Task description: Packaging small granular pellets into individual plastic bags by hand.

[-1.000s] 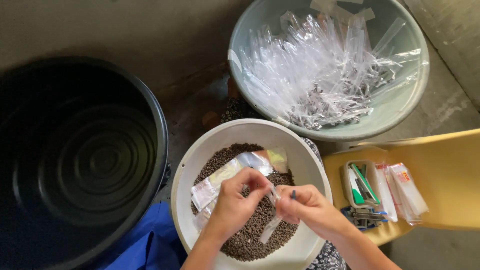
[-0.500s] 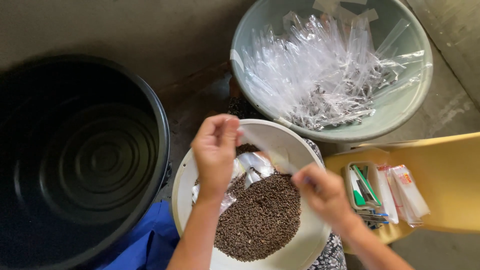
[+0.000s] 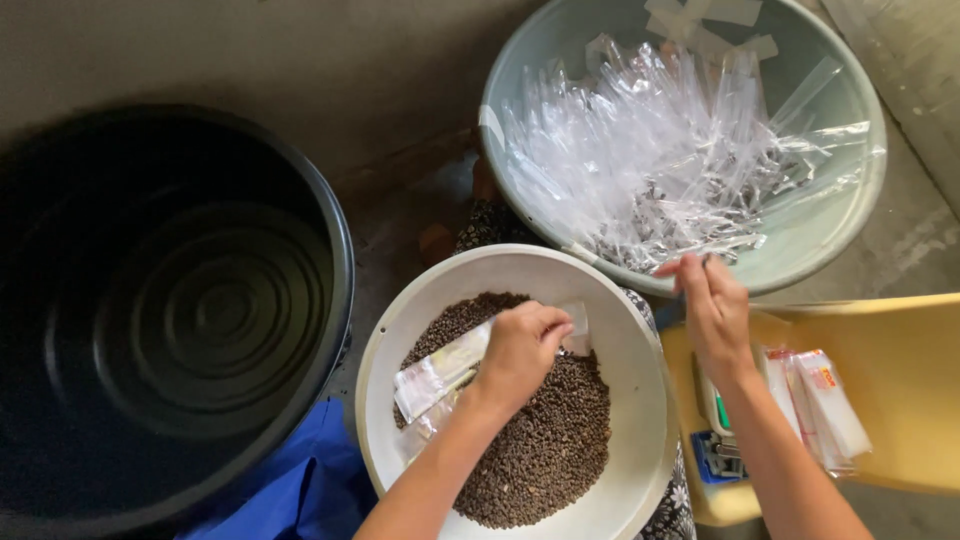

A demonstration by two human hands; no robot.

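Note:
A white bowl [image 3: 400, 330] holds a heap of small brown seeds [image 3: 545, 450] and a few flat clear packets [image 3: 440, 370]. My left hand [image 3: 520, 350] rests curled on those packets, its fingertips closed on the end of one of them [image 3: 578, 340]. My right hand [image 3: 712, 305] is up at the near rim of a grey-green basin [image 3: 860, 190], fingers pinched together. It is blurred, so I cannot tell whether anything is in them. The basin is full of thin clear packets [image 3: 650, 150], several with dark seeds inside.
A large empty black tub [image 3: 170, 310] fills the left side. Right of the bowl is a yellow surface [image 3: 900, 370] with small sealed packets [image 3: 815, 400] and a green-and-blue tool [image 3: 718, 440]. Blue cloth [image 3: 300, 490] lies below the tub on the concrete floor.
Both hands were together over the seeds. My left hand rose, then came back down onto the packets. My right hand moved up and right to the basin's rim.

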